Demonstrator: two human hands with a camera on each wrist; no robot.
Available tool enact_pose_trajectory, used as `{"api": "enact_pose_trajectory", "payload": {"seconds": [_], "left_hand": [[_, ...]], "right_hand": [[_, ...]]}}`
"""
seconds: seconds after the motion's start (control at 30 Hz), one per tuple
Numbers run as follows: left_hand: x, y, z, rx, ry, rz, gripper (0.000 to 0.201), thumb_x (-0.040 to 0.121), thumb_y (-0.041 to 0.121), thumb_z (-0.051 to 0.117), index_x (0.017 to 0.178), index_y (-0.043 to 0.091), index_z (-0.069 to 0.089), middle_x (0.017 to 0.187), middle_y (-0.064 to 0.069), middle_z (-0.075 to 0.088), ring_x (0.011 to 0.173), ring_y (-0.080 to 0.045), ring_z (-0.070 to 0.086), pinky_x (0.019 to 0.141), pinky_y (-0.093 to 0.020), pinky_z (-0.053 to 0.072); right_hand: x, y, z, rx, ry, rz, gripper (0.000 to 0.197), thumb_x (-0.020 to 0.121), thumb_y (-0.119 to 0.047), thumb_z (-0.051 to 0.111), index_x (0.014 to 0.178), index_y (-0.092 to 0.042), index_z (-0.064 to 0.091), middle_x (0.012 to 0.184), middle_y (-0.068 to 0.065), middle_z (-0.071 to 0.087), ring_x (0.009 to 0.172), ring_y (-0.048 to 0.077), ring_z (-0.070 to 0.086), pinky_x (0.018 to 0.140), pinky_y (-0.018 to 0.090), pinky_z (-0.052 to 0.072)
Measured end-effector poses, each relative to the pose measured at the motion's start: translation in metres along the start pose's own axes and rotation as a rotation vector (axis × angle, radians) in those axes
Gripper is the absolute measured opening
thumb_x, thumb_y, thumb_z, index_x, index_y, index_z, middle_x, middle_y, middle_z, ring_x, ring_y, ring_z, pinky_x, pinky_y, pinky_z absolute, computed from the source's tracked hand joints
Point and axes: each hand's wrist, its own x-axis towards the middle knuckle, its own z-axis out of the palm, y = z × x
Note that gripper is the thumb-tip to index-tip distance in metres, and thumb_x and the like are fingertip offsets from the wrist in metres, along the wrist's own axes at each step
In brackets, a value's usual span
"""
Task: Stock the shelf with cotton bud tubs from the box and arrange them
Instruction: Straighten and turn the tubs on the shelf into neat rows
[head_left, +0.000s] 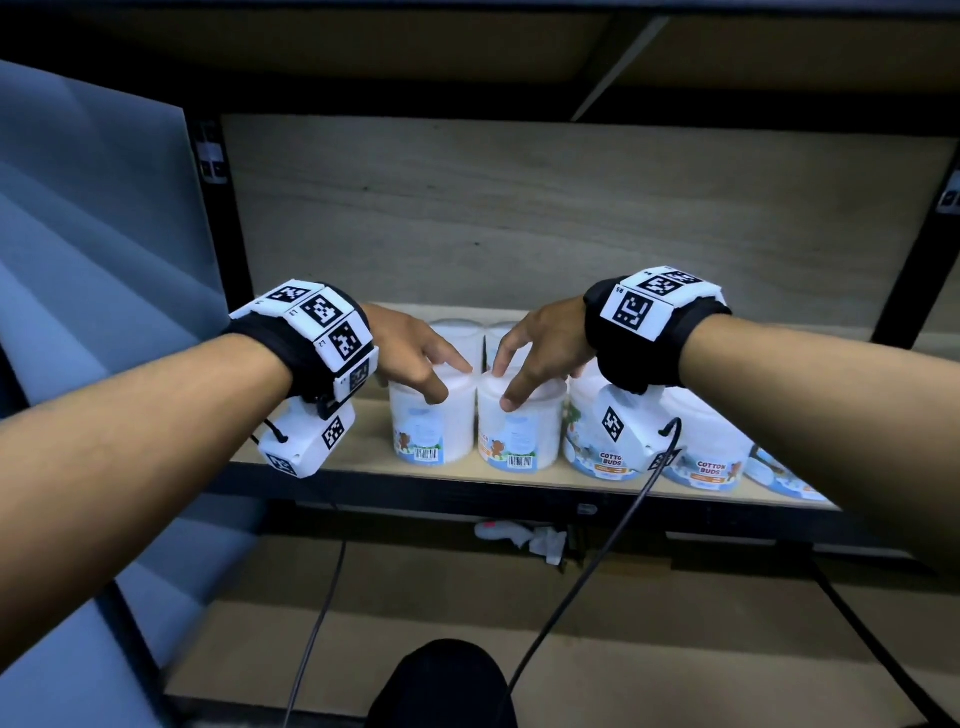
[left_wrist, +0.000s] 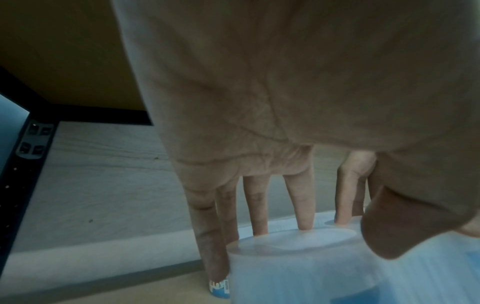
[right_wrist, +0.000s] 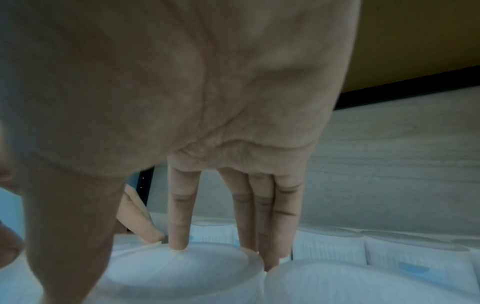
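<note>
Arranging step in progress. The left hand (head_left: 410, 353) is gripping the leftmost front tub (head_left: 434, 421) from above, fingers spread over its lid. The right hand (head_left: 540, 348) is gripping the next tub (head_left: 519, 426), fingers apart around the lid. Both tubs are standing at the shelf (head_left: 363, 457) front, touching. Likely next: squaring them with the row on the right

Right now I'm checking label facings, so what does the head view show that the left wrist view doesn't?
Only the head view shows the front row's labels: barcodes on the two left tubs, "COTTON BUDS" on the tubs to the right, plus the right hand. Only the left wrist view shows the left hand's palm and little finger down the tub's side. Both show left fingers on that tub's lid.
</note>
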Motion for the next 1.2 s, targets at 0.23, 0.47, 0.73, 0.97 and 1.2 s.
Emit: {"api": "enact_pose_trajectory", "payload": {"seconds": [0.23, 0.47, 0.73, 0.97, 1.2], "left_hand": [[0.007, 0.000, -0.002, -0.044, 0.068, -0.013, 0.056, 0.078, 0.045, 0.072, 0.131, 0.048, 0.055, 0.133, 0.007, 0.050, 0.116, -0.020, 0.056, 0.089, -0.034, 0.057], [0.014, 0.001, 0.005, -0.025, 0.150, -0.081, 0.057, 0.067, 0.069, 0.070, 0.117, 0.043, 0.060, 0.121, 0.008, 0.053, 0.100, -0.017, 0.059, 0.081, -0.032, 0.056], [0.017, 0.001, 0.011, 0.074, 0.176, -0.142, 0.073, 0.070, 0.084, 0.052, 0.124, 0.036, 0.050, 0.127, 0.002, 0.055, 0.087, -0.018, 0.055, 0.075, -0.032, 0.044], [0.008, -0.007, 0.008, -0.074, 0.075, 0.008, 0.075, 0.067, 0.063, 0.069, 0.136, 0.047, 0.045, 0.139, 0.013, 0.050, 0.129, -0.012, 0.047, 0.111, -0.034, 0.037], [0.009, -0.006, 0.009, -0.086, 0.095, 0.017, 0.077, 0.058, 0.065, 0.065, 0.132, 0.046, 0.052, 0.138, 0.014, 0.052, 0.126, -0.012, 0.050, 0.110, -0.034, 0.039]], "right_hand": [[0.003, 0.004, 0.000, 0.030, 0.001, -0.026, 0.045, 0.073, -0.043, 0.082, 0.115, -0.042, 0.065, 0.092, -0.018, 0.055, 0.108, 0.021, 0.060, 0.087, 0.026, 0.051], [0.004, 0.008, 0.000, 0.054, -0.056, -0.046, 0.048, 0.070, -0.030, 0.083, 0.110, -0.047, 0.063, 0.115, -0.007, 0.062, 0.107, 0.017, 0.061, 0.100, 0.035, 0.049], [-0.003, 0.012, 0.000, 0.078, -0.093, -0.076, 0.050, 0.077, -0.025, 0.080, 0.118, -0.045, 0.059, 0.141, -0.005, 0.051, 0.118, 0.015, 0.054, 0.099, 0.027, 0.042], [0.001, 0.013, -0.001, 0.128, -0.036, -0.040, 0.044, 0.073, -0.047, 0.081, 0.113, -0.041, 0.065, 0.101, -0.016, 0.057, 0.091, 0.006, 0.057, 0.087, 0.024, 0.049], [0.003, 0.014, 0.000, 0.088, -0.018, -0.055, 0.041, 0.070, -0.045, 0.084, 0.108, -0.043, 0.067, 0.102, -0.020, 0.059, 0.100, 0.009, 0.060, 0.098, 0.028, 0.049]]}}
